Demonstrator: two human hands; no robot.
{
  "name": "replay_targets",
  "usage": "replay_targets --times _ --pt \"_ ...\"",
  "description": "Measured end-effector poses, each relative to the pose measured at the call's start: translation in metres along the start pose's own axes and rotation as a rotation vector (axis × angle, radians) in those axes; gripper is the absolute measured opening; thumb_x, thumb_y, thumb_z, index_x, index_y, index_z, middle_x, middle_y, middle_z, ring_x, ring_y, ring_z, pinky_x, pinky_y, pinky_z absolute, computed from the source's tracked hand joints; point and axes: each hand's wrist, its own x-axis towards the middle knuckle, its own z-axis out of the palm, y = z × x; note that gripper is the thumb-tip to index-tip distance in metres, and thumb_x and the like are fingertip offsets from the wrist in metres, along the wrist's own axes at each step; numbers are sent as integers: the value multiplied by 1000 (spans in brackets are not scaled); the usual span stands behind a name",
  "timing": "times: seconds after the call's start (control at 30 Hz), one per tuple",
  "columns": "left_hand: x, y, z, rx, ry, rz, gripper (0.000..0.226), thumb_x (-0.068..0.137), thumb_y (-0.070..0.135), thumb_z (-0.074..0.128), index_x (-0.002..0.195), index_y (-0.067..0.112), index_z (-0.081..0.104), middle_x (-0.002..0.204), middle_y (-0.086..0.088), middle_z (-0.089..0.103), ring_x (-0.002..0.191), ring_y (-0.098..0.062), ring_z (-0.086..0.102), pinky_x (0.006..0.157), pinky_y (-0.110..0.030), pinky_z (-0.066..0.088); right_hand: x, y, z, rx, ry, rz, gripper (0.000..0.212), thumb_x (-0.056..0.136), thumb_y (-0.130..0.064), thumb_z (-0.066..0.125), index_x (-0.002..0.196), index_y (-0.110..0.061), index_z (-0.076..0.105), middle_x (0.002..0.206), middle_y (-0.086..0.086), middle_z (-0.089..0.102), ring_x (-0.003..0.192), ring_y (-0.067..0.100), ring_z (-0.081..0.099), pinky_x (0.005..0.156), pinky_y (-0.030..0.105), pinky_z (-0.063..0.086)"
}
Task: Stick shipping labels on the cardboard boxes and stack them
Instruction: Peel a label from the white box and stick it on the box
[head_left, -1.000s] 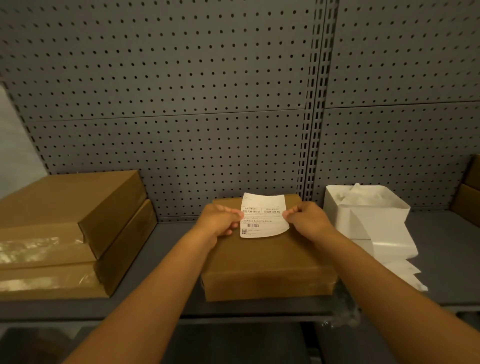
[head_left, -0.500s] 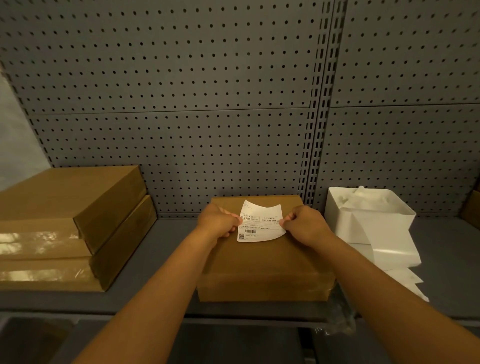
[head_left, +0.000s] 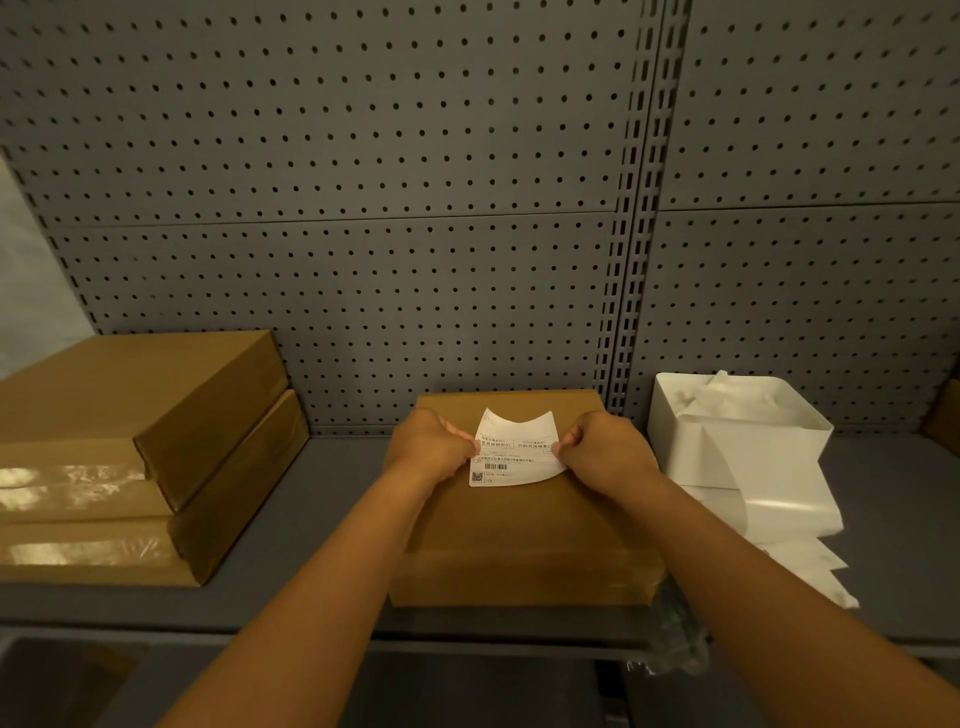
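At the shelf's front edge lies a cardboard box; over its far half the shipping label curls upward, the left hand pinching its left edge and the right hand its right. Two stacked boxes sit at the left end, a white bin at the right.

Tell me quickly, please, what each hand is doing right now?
Left hand: pinches the shipping label's left edge.
Right hand: pinches its right edge.

Grey shelf with boxes

It carries two stacked cardboard boxes, one single cardboard box and a white bin.
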Motion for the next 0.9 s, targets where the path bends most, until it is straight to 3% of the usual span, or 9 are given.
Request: replay_targets --times 0.13,0.3,0.47,0.57,0.7,0.8,0.9 --pt "0 0 1 66 24 30 19 80 22 74 64 22 65 79 4 69 72 -14 60 78 -33 56 0 -2 0 -31 -1 -9 20 92 -28 55 93 -11 63 94 8 66 87 23 62 79 37 53" --pt "-1 2 3 149 31 45 12 76 23 77 82 14 70 86 1 71 83 -18 67 77 -35 56 -2 -4 1 -43 -21 -11 18 92 -28 56 98 -12 58 99 8 64 92 24 60 82 38 52" --pt "-1 3 0 123 63 36 35 70 23 82 83 17 50 93 -3 66 89 -22 66 73 -32 54 -7 -5 -4 14 2 -15 19 90 -25 61 90 -14 45 96 7 59 92 25 58 82 37 51" --pt "-4 4 -2 119 55 57 36 72 19 81 80 19 46 97 -5 65 90 -23 66 75 -33 55 -6 -3 -6 63 -19 -25 14 90 -19 60 89 -12 49 96 6 61 88 22 56 82 36 52" --pt "-10 5 -3 165 15 238 12 87 5 58 84 15 62 100 -2 68 90 -16 63 83 -30 53 -4 -3 -12 123 -24 -47 17 93 -16 48 95 -6 61 99 10 65 90 24 60 82 37 53" --pt "-19 8 2 215 -67 413 22 94 7 50 102 13 70 109 -6 70 89 -16 65 83 -28 54 -14 -15 -11 103 33 -218 23 95 -16 47 95 -10 69 97 3 68 91 19 61 84 32 52" --pt "-24 6 9 386 -123 547 28 96 13 48 115 17 69 118 -5 67 103 -20 61 87 -29 50 -27 -26 0 23 -96 -389 27 95 -16 46 101 -11 72 102 3 68 93 20 61 83 31 50"
